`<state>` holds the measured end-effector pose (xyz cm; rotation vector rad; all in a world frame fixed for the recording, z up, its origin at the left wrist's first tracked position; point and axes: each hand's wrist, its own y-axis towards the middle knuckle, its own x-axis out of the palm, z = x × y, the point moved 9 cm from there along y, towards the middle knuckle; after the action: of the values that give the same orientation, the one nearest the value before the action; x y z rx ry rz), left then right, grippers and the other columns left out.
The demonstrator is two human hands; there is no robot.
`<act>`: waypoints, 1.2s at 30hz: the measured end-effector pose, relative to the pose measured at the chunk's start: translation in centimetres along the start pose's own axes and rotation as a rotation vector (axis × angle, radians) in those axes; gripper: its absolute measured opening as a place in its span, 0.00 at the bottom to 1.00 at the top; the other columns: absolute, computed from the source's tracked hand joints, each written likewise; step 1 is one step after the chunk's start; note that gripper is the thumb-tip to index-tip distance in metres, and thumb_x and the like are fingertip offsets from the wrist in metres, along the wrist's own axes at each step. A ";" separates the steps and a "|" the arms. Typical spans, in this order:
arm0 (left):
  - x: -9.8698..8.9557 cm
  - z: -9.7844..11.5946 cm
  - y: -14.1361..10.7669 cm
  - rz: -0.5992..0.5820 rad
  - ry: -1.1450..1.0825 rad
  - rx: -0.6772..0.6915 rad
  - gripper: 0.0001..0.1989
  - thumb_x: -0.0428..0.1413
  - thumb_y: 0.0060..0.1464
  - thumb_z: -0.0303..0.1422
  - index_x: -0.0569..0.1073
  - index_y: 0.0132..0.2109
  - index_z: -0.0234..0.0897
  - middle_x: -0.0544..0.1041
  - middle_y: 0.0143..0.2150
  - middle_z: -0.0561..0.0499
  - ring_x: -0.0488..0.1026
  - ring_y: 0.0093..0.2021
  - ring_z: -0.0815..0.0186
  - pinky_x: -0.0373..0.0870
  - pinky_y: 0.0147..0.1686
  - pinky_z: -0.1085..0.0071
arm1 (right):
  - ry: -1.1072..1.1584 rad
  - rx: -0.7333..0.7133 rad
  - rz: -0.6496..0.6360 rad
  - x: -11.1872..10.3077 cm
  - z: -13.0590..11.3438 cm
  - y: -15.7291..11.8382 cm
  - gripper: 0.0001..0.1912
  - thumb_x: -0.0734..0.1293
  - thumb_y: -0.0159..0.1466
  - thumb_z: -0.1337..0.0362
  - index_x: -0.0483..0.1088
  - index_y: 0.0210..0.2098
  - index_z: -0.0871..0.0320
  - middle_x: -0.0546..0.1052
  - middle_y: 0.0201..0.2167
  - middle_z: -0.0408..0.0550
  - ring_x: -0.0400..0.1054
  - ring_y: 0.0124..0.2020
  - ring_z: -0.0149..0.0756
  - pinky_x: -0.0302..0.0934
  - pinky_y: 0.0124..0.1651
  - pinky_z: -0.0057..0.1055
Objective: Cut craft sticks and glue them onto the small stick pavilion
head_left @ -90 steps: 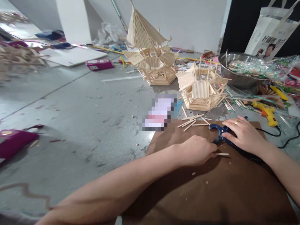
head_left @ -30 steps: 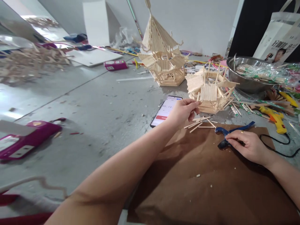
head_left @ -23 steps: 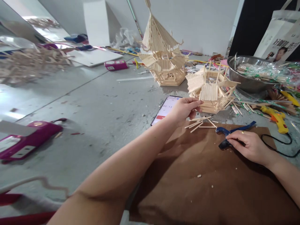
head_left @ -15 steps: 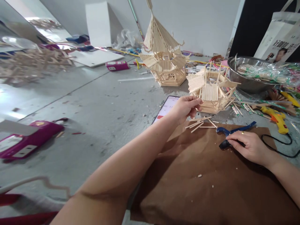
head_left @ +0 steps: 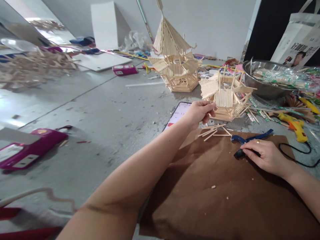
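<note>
My left hand (head_left: 202,115) reaches forward with thumb and fingers pinched together, in front of the small unroofed pavilion model (head_left: 223,97) made of wooden sticks. Whatever lies between those fingertips is too small to make out. Below that hand, several short cut sticks (head_left: 210,132) lie at the far edge of a brown sheet (head_left: 200,206). My right hand (head_left: 266,154) rests on the sheet, closed around a blue-and-black hand cutter (head_left: 240,141) whose blue arms are spread apart. A phone (head_left: 175,115) showing a timer lies partly behind my left forearm.
A taller stick tower (head_left: 175,43) with a pointed roof stands behind. At right are a steel bowl (head_left: 265,91) of wrapped sticks, a yellow glue gun (head_left: 293,125) with its black cable, and a white bag (head_left: 292,40). A purple socket box (head_left: 37,150) sits at left.
My left hand has shifted very slightly near the small pavilion, its fingers pinched as before. My right hand stays on the cutter. The phone's timer has advanced.
</note>
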<state>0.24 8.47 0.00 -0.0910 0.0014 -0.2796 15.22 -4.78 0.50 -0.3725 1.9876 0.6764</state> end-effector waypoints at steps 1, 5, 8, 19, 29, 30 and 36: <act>0.0 -0.1 0.0 -0.003 0.000 -0.004 0.12 0.52 0.53 0.29 0.65 0.23 0.30 0.68 0.16 0.55 0.55 0.08 0.81 0.44 0.08 0.80 | -0.004 -0.004 -0.001 0.0 0.0 0.0 0.10 0.58 0.61 0.65 0.69 0.36 0.56 0.77 0.32 0.46 0.70 0.33 0.31 0.64 0.37 0.28; 0.1 -0.3 0.2 -0.013 -0.020 -0.002 0.13 0.53 0.53 0.31 0.66 0.23 0.30 0.69 0.17 0.55 0.55 0.08 0.81 0.46 0.09 0.80 | -0.018 -0.014 0.007 0.0 -0.2 0.0 0.09 0.57 0.61 0.65 0.69 0.36 0.55 0.77 0.32 0.46 0.70 0.33 0.31 0.64 0.38 0.29; 0.1 -0.3 0.3 -0.008 -0.027 0.011 0.13 0.53 0.52 0.32 0.66 0.22 0.29 0.69 0.17 0.54 0.55 0.08 0.81 0.46 0.09 0.80 | -0.024 -0.010 0.013 0.0 -0.2 0.0 0.09 0.57 0.61 0.65 0.69 0.36 0.55 0.77 0.32 0.46 0.70 0.33 0.31 0.64 0.38 0.29; 0.4 0.8 -2.9 0.138 0.173 0.175 0.12 0.52 0.50 0.31 0.64 0.21 0.32 0.65 0.15 0.57 0.54 0.13 0.80 0.48 0.14 0.80 | 0.068 0.047 0.055 -0.7 0.4 -0.1 0.09 0.59 0.61 0.65 0.68 0.38 0.56 0.76 0.34 0.47 0.70 0.35 0.31 0.64 0.40 0.29; 9.6 -1.6 -7.7 -0.572 0.414 0.162 0.12 0.50 0.52 0.34 0.69 0.25 0.31 0.68 0.21 0.55 0.62 0.22 0.76 0.58 0.23 0.79 | 0.506 0.297 0.092 -0.8 2.0 -0.1 0.16 0.60 0.60 0.61 0.62 0.47 0.55 0.73 0.34 0.45 0.68 0.31 0.28 0.64 0.34 0.26; 9.8 -1.7 -7.8 -0.588 0.424 0.167 0.12 0.50 0.52 0.33 0.70 0.25 0.31 0.69 0.21 0.55 0.63 0.23 0.75 0.59 0.24 0.79 | 0.491 0.303 0.077 -0.7 1.9 0.0 0.13 0.60 0.60 0.60 0.64 0.44 0.55 0.73 0.33 0.44 0.68 0.30 0.27 0.64 0.33 0.25; 9.7 -2.0 -7.7 -0.542 0.407 0.199 0.08 0.52 0.51 0.32 0.73 0.32 0.31 0.73 0.27 0.52 0.67 0.28 0.72 0.62 0.30 0.77 | 0.345 0.265 0.070 -0.9 1.0 0.3 0.09 0.60 0.60 0.60 0.69 0.35 0.55 0.75 0.30 0.42 0.68 0.30 0.28 0.61 0.35 0.25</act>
<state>7.41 -1.75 -1.16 0.1691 0.3568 -0.8336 16.17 -3.95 1.06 -0.2728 2.3937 0.4005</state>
